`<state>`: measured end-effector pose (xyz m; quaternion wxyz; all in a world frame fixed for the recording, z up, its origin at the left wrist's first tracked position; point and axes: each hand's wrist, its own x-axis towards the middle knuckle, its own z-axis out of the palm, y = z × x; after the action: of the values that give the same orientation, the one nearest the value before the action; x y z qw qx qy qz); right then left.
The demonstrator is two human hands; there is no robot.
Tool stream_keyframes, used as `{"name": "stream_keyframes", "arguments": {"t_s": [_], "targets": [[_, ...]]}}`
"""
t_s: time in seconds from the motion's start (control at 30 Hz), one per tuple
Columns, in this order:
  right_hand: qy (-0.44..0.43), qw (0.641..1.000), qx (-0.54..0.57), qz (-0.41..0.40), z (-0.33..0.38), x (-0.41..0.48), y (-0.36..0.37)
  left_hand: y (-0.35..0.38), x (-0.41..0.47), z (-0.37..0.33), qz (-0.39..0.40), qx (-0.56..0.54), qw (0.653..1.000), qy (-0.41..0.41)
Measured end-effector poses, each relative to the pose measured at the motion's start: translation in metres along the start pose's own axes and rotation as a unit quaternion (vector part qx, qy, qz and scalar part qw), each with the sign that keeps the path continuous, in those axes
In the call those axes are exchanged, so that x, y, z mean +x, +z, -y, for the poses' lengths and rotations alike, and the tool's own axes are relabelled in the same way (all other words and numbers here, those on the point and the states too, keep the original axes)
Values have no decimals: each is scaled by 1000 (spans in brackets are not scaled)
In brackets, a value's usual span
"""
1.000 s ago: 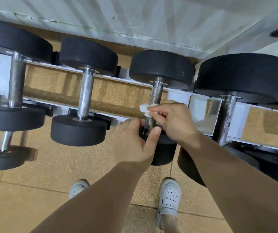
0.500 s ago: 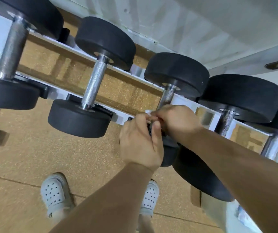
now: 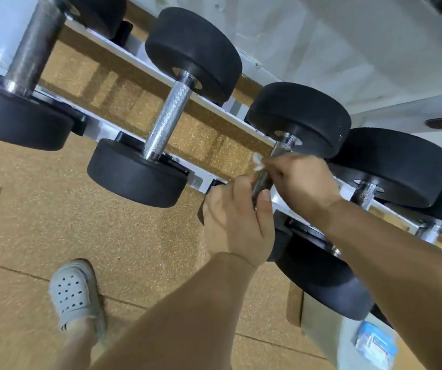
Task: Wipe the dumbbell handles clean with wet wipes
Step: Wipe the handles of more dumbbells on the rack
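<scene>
Right hand (image 3: pixel 300 182) slid its pinched wet wipe (image 3: pixel 257 161) up the handle (image 3: pixel 262 182); left hand (image 3: pixel 237 222) grips the dumbbell (image 3: pixel 298 116).

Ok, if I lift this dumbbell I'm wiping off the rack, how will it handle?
Probably heavy for its size: the dumbbell has thick, solid-looking heads. Round heads suggest it may roll if set down. The textured handle should grip well, maybe slicker under the wet wipe.

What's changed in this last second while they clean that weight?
The right-hand grip, pinching the wet wipe, slid down the dumbbell handle towards the left-hand grip, then back up towards the far weight. The view swung, revealing a blue packet. The left-hand grip still holds the handle's near end; the neighbouring dumbbell stayed put.
</scene>
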<state>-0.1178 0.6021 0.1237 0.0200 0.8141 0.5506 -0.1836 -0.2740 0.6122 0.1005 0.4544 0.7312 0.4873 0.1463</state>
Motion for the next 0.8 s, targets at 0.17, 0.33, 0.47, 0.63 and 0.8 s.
{"name": "stream_keyframes", "arguments": {"t_s": [0.17, 0.33, 0.47, 0.63, 0.8], "targets": [[72, 989, 126, -36, 0, -1, 0, 0, 0, 0, -5, -4, 1000, 11], [102, 962, 241, 75, -16, -28, 1, -2, 1, -1, -19, -9, 999, 26], [24, 986, 164, -29, -14, -12, 3, -2, 1, 0, -14, 0, 999, 33], [44, 992, 75, -95, -2, 11, 8, -2, 1, -1, -6, 26, 999, 35], [69, 987, 125, -71, 6, -9, 13, -2, 2, 0, 3, 32, 999, 32]]}}
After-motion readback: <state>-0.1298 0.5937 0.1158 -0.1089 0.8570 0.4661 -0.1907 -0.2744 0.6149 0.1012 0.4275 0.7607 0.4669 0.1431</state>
